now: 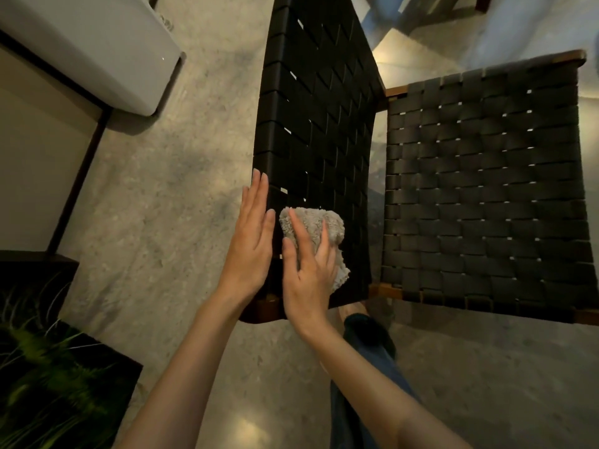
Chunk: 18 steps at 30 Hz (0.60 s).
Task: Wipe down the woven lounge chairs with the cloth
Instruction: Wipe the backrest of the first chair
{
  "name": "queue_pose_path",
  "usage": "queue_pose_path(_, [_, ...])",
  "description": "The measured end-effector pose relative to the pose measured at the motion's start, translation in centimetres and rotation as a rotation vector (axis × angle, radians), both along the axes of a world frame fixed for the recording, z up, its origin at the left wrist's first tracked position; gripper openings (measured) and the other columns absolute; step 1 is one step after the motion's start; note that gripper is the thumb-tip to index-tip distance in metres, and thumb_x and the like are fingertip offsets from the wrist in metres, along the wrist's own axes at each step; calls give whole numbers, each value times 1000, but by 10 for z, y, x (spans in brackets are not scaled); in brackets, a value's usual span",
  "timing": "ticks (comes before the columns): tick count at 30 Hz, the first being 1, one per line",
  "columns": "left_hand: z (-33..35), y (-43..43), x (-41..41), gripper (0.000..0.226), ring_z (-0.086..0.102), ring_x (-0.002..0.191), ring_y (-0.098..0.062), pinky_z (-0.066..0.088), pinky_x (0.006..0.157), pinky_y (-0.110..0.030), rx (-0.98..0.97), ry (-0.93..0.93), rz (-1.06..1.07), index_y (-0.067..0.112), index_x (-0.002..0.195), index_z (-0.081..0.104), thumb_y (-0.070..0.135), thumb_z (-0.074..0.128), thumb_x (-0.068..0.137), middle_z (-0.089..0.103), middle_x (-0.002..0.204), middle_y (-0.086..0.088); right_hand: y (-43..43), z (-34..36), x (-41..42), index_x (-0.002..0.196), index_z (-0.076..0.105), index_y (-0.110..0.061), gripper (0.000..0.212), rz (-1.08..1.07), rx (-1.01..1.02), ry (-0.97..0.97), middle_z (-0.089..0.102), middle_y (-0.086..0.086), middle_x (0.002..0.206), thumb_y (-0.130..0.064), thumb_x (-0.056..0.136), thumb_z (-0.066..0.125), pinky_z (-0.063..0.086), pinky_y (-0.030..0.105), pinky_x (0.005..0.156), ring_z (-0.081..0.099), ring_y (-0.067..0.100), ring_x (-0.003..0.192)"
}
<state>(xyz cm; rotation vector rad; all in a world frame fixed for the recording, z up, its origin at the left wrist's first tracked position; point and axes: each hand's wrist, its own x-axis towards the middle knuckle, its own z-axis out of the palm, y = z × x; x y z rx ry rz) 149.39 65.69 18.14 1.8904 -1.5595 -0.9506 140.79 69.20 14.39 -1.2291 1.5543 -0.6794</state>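
A lounge chair of black woven straps on a wooden frame fills the middle and right: its backrest rises toward me and its seat lies to the right. A fluffy beige cloth lies against the lower backrest. My right hand presses the cloth flat with straight, spread fingers. My left hand lies flat with straight fingers along the backrest's left edge, beside the cloth.
A polished concrete floor surrounds the chair. A white cabinet-like unit stands at the upper left, and a dark planter with green grass sits at the lower left. My leg in blue jeans is below the chair.
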Motion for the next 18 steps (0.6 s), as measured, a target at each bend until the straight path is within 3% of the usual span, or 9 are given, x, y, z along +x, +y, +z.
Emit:
queue_pose_path(5, [-4, 0, -4, 56, -11, 143, 0, -6, 108, -4, -49, -232, -57, 26, 148, -2, 22, 31, 103, -9, 155, 16, -1, -21, -4, 130, 22, -66, 39, -55, -45, -15, 9, -8, 159, -51, 95, 21, 11, 55, 116, -2, 21, 147])
queue_pose_path(9, [-7, 1, -7, 61, -8, 144, -3, -6, 106, 0, -75, -395, -76, 18, 151, -2, 23, 34, 101, -10, 157, 10, -12, -67, -26, 129, 18, -66, 35, -71, 69, 23, 8, -6, 159, -45, 101, 24, 16, 56, 114, 5, 26, 146])
queue_pose_path(12, [-8, 0, -8, 61, -8, 144, -2, -6, 105, 0, -82, -427, -78, 20, 150, -4, 24, 33, 101, -9, 159, 8, -22, -107, -45, 124, 12, -68, 37, -80, 116, 53, 10, -5, 159, -40, 103, 26, 18, 55, 113, 11, 27, 144])
queue_pose_path(18, [-8, 0, -9, 61, -9, 143, 1, -4, 110, -5, -70, -390, -87, 21, 150, -4, 24, 32, 101, -9, 158, 10, -35, -172, -73, 146, 16, -51, 44, -183, 351, 99, 12, -3, 158, -49, 102, 22, 22, 55, 111, 24, 35, 137])
